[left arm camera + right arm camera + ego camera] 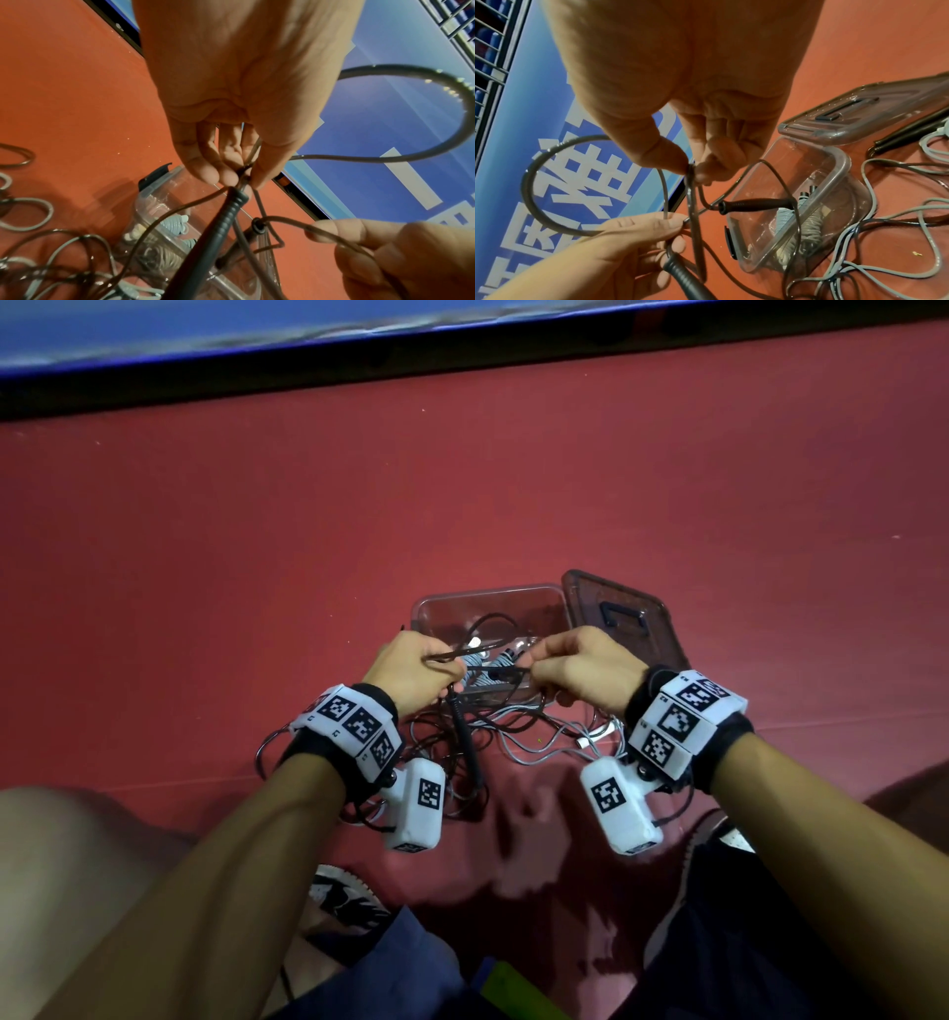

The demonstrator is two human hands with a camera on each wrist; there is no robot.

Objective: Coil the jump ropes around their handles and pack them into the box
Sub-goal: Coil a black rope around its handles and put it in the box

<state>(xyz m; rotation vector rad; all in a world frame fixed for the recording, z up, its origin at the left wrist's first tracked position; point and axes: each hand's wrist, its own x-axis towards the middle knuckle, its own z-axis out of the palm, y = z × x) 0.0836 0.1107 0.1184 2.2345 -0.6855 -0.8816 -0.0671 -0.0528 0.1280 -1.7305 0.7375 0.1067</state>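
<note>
The coiled ropes [488,677] in the box [447,603] lie half hidden behind both hands.

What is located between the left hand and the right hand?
In the head view, a short stretch of dark rope spans from the left hand to the right hand; behind it lies the clear box.

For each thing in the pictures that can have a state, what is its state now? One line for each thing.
box: open, with coiled ropes inside.
lid: off, lying beside the box.
black rope: uncoiled, looped between both hands.
grey rope: loose on the floor.
left hand: pinches the black rope.
right hand: pinches the black rope.
</note>
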